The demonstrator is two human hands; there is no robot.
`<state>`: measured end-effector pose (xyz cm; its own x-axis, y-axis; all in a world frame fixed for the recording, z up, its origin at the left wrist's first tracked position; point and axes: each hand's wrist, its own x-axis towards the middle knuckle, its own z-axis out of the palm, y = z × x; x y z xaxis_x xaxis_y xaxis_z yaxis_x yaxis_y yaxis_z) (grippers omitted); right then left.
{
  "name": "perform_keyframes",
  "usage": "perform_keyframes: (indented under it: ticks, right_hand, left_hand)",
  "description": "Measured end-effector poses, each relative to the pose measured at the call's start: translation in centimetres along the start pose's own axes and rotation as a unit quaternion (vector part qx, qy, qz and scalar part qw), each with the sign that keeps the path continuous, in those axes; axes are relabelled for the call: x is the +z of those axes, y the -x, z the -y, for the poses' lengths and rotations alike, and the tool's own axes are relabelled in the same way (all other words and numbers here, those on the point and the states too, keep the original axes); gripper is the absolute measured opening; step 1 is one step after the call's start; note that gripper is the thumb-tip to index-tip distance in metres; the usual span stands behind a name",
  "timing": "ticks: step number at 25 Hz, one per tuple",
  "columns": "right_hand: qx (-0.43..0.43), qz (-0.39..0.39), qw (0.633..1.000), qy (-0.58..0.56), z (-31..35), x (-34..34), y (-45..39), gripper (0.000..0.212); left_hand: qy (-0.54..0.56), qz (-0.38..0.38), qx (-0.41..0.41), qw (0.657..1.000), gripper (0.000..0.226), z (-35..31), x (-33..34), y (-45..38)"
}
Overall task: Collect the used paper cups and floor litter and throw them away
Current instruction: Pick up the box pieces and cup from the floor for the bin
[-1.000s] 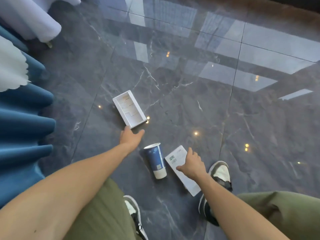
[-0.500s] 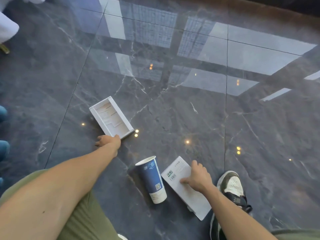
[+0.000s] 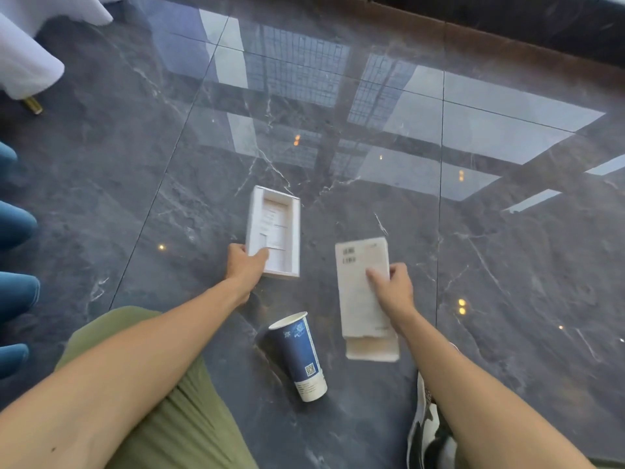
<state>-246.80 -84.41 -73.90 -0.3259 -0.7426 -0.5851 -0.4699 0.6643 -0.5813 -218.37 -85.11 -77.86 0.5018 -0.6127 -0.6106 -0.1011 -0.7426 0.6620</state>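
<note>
Your left hand (image 3: 244, 265) grips a matt white card tray (image 3: 274, 231); your right hand (image 3: 394, 286) grips a matt paper box (image 3: 363, 299). Nearer lies a glossy-printed paper cup (image 3: 299, 355) (blue, white-based). The marble-look floor (image 3: 507, 265) is polished, mirror-glossy.

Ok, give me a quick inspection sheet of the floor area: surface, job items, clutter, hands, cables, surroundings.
Surface: glossy dark marble floor, window reflections.
Job's things: blue paper cup on its side between the arms; open white box tray; flat white box lid.
Clutter: nothing seen.
Hands: left hand gripping the tray's near corner; right hand gripping the lid's edge.
Cables: nothing seen.
Surroundings: blue drapes and white cloth at left; shoe lower right.
</note>
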Motion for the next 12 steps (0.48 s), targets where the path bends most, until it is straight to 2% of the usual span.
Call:
perform_keyframes:
  ticks: [4,8,10,12]
  right_hand:
    - [-0.007,0.029,0.975,-0.219,6.3,1.4,0.5,0.037]
    - [-0.008,0.063,0.966,-0.252,6.8,3.0,1.6,0.032]
    - [0.011,0.080,0.963,-0.258,6.2,3.8,1.7,0.031]
    - [0.026,0.090,0.962,-0.257,6.0,4.5,1.9,0.040]
  left_hand:
    - [0.027,0.064,0.078,0.995,0.036,-1.2,0.6,2.4]
    - [-0.004,0.114,0.101,0.988,0.044,-0.7,0.5,3.5]
    - [0.010,0.141,0.090,0.986,0.044,-0.5,0.2,3.6]
    - [0.045,0.198,0.063,0.977,0.056,-0.9,-0.1,4.0]
